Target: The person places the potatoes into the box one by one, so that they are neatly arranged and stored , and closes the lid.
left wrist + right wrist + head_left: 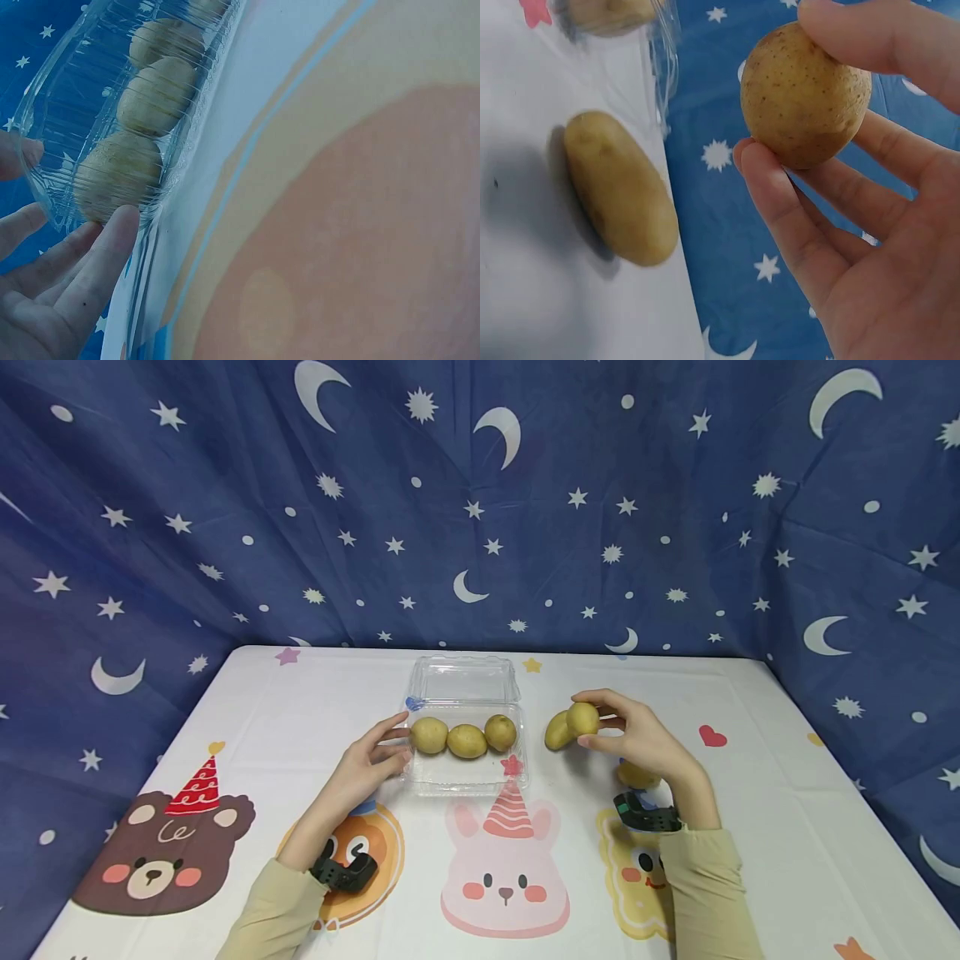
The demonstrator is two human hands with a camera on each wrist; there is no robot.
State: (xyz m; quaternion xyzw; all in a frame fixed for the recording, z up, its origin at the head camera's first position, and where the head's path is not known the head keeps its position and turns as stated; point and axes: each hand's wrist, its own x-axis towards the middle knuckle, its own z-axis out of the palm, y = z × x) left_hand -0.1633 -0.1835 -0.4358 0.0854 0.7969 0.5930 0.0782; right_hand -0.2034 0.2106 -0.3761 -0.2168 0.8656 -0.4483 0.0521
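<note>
My right hand (643,737) pinches a small round potato (805,95) between thumb and fingers, raised above the table. Below it an oblong potato (620,187) lies on the cloth, partly overlapped by the held one in the head view. To the left, a clear plastic clamshell box (467,782) stands with its lid (465,680) folded back. Three potatoes (467,742) sit in a row across its base. At the box's left side is my left hand (367,758), its fingers fairly straight and fingertips right at the plastic wall.
Another potato (637,775) lies close to my right wrist, partly hidden by the hand. The white tablecloth (787,810) has printed cartoon animals, and a blue star-patterned curtain (547,510) hangs behind the table's far edge.
</note>
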